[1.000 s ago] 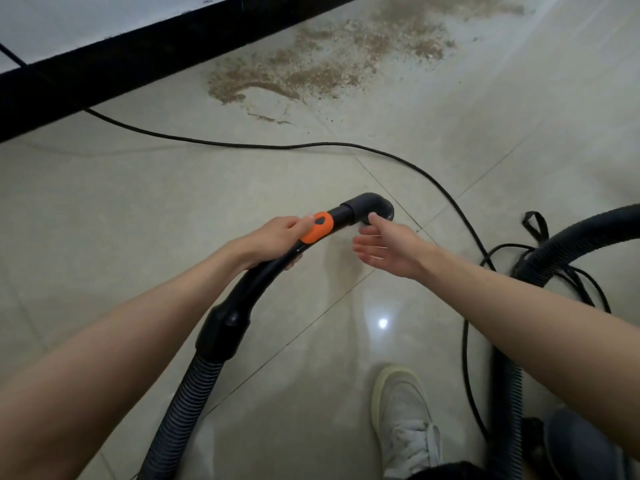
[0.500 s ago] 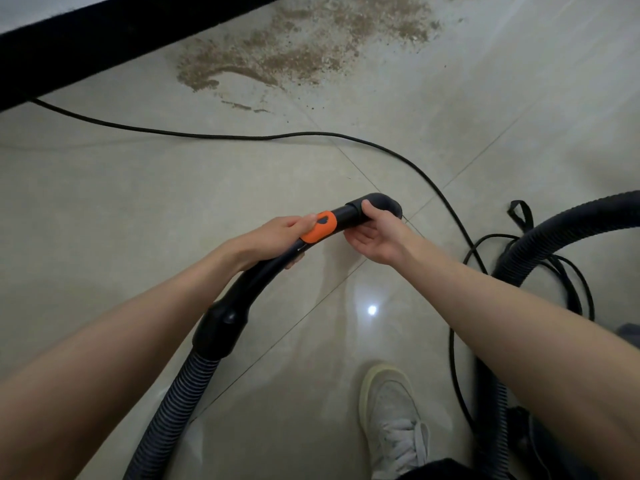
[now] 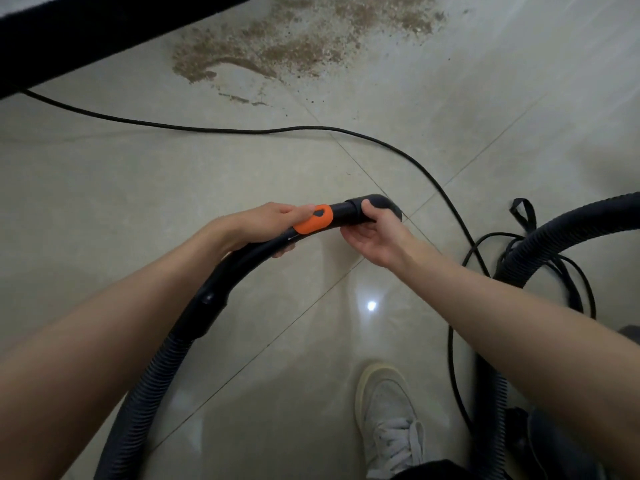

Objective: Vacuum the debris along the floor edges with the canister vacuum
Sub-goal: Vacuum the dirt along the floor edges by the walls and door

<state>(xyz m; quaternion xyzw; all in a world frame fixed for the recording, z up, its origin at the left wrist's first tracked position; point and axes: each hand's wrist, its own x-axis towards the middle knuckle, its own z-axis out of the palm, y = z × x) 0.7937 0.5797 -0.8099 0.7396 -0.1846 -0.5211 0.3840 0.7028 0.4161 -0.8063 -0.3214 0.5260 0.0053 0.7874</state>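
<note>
Skirting, black, runs diagonally across the upper left corner, where tiled floor meets the wall. Ribbed hose rises from the bottom left edge, passes under the left forearm and joins a smooth black cuff. From the cuff a curved black handle tube arcs up and to the right. Left hand grasps this tube from above, fingers wrapped round it, thumb lying against an orange collar on the tube. Just right of the collar, the tube ends in a short black nozzle end, held above the floor. Right hand grips that end, thumb on top and fingers curled beneath.

Debris, brown and granular, lies spread on the tiles at upper centre, close to the skirting and well apart from the nozzle end. Black power cord crosses the floor from the left edge, between the debris and the hands, then bends down to the right into loose loops. White shoe stands on the tile at bottom centre. At the right, a second stretch of hose arches in from the edge; a dark body at the lower right corner is mostly hidden by the right forearm and cannot be identified.
</note>
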